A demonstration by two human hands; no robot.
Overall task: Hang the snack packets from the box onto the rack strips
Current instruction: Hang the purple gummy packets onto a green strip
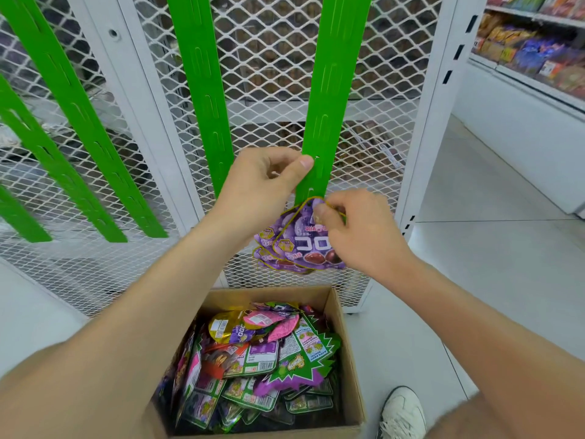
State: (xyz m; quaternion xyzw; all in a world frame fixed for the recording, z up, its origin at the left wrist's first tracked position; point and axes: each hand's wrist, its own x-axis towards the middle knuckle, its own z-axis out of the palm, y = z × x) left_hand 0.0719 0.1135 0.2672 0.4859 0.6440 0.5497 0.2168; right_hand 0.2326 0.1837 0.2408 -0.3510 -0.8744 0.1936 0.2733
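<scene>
Purple packets under green strip

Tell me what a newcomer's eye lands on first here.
Bright green strips hang against the white mesh rack across the upper frame. At centre, the left hand pinches the rightmost strip near its lower end, while the right hand pinches the top of the purple packets bunched there. Bottom centre, an open cardboard box sits heaped with mixed snack packets.

Bright, even indoor light, soft shadows; wide-angle bending at edges, forearms slightly blurred.
</scene>
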